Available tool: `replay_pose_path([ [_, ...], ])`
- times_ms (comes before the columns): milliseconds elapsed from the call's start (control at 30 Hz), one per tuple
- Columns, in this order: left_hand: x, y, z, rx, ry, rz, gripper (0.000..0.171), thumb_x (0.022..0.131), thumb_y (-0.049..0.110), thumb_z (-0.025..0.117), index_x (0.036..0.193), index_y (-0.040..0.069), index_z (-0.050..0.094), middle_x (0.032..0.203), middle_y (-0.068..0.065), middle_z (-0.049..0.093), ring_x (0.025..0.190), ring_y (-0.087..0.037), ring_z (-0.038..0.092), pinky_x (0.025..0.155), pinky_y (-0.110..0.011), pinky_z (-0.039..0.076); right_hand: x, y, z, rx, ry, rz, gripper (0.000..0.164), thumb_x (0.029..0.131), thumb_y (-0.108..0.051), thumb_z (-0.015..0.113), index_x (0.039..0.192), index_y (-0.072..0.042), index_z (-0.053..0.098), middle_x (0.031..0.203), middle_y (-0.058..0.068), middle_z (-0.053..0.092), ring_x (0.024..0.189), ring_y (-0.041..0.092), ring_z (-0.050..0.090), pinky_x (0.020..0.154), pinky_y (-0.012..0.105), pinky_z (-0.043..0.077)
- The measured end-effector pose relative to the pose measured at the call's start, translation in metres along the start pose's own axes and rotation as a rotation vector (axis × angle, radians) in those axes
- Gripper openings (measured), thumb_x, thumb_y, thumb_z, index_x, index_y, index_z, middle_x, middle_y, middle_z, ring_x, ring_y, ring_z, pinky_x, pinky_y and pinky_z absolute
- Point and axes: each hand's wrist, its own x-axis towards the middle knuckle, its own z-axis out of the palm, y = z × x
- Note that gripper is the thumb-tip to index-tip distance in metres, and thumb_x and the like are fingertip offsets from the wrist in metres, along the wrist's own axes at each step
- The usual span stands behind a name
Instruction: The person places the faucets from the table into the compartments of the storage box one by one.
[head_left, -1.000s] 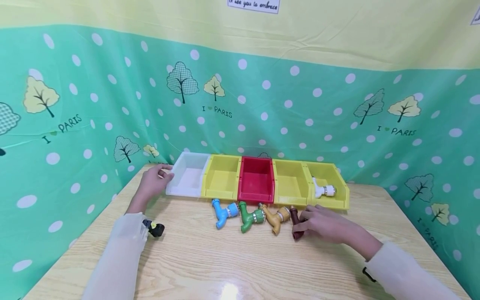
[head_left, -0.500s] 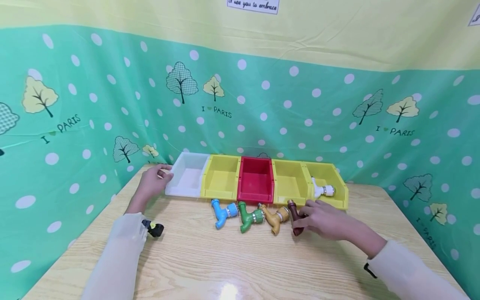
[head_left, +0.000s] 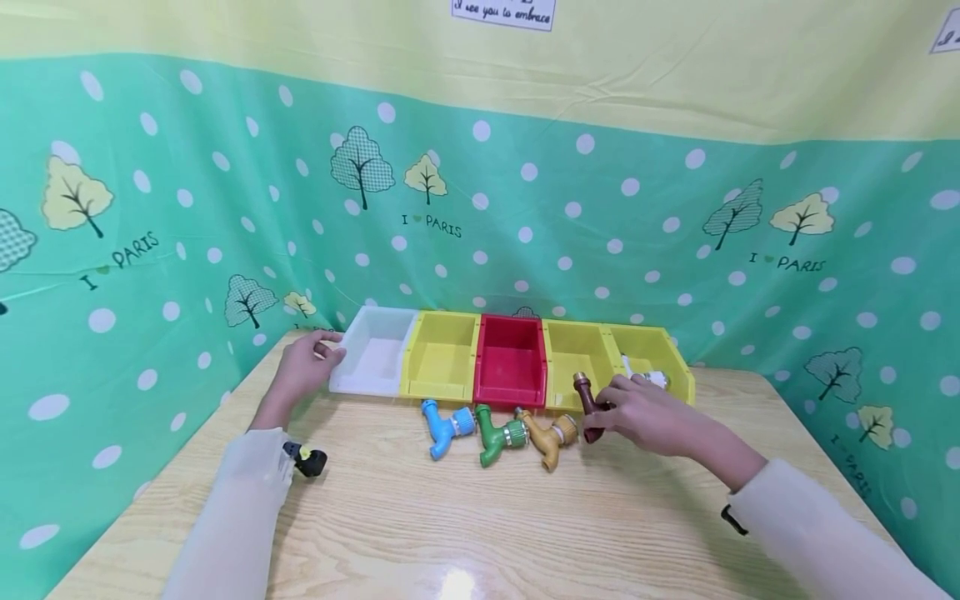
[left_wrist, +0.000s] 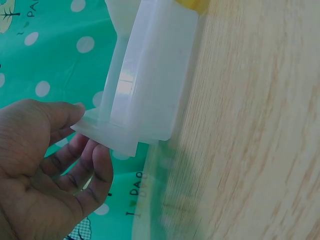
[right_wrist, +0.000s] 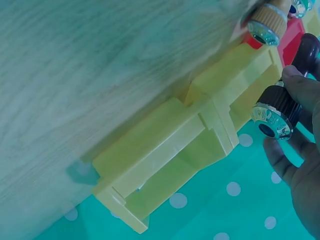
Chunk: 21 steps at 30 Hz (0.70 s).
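My left hand (head_left: 303,367) pinches the outer corner of the white translucent bin (left_wrist: 160,85) between thumb and fingers, at the left end of a row of bins. My right hand (head_left: 660,421) grips a dark brown tap (head_left: 587,408) by its ribbed knob, raised in front of the right-hand yellow bins. The right wrist view shows the tap's knob (right_wrist: 277,110) between thumb and fingers. On the table before the row lie a blue tap (head_left: 442,427), a green tap (head_left: 491,437) and an ochre tap (head_left: 553,440). A white tap (head_left: 654,379), partly hidden by my right hand, lies in the rightmost bin.
Between the white bin and the right end stand a yellow bin (head_left: 442,362), a red bin (head_left: 512,371) and another yellow bin (head_left: 573,358). The rightmost yellow bin (head_left: 681,375) closes the row. A polka-dot cloth (head_left: 525,200) hangs close behind the wooden table (head_left: 420,525).
My right hand has lifted the brown tap off the table and moved it up towards the yellow bins. The left hand stays at the white bin.
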Motion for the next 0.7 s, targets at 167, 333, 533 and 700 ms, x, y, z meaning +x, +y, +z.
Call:
replay_pose_path([
  [167, -0.001, 0.0, 0.0, -0.005, 0.008, 0.008, 0.041, 0.105, 0.027, 0.06, 0.136, -0.001, 0.058, 0.104, -0.019, 0.063, 0.089, -0.03, 0.061, 0.068, -0.033, 0.053, 0.009, 0.008, 0.0, -0.035, -0.001, 0.037, 0.032, 0.088, -0.011, 0.081, 0.114, -0.03, 0.077, 0.101, 0.002, 0.069, 0.094, 0.024, 0.058, 0.075, 0.04, 0.049],
  [333, -0.002, 0.001, 0.0, -0.005, 0.012, 0.006, 0.041, 0.105, 0.027, 0.06, 0.135, 0.0, 0.058, 0.104, -0.019, 0.063, 0.088, -0.03, 0.061, 0.068, -0.033, 0.054, 0.021, 0.014, 0.001, -0.045, -0.038, 0.081, 0.033, 0.09, -0.008, 0.079, 0.116, -0.029, 0.074, 0.104, 0.004, 0.069, 0.093, 0.026, 0.057, 0.076, 0.043, 0.048],
  [533, -0.001, 0.001, 0.001, -0.007, 0.01, 0.002, 0.04, 0.105, 0.026, 0.061, 0.135, 0.0, 0.059, 0.103, -0.018, 0.063, 0.088, -0.03, 0.061, 0.067, -0.032, 0.053, 0.034, 0.021, 0.003, -0.022, -0.077, 0.142, 0.036, 0.091, -0.006, 0.077, 0.118, -0.03, 0.074, 0.105, 0.003, 0.069, 0.09, 0.023, 0.052, 0.075, 0.038, 0.044],
  [700, -0.001, 0.0, 0.001, -0.014, 0.01, 0.013, 0.04, 0.105, 0.027, 0.061, 0.134, 0.0, 0.059, 0.102, -0.018, 0.064, 0.088, -0.03, 0.061, 0.066, -0.031, 0.053, 0.043, 0.031, 0.009, -0.005, -0.066, 0.177, 0.035, 0.091, -0.007, 0.077, 0.117, -0.03, 0.075, 0.106, 0.004, 0.07, 0.088, 0.023, 0.051, 0.074, 0.037, 0.043],
])
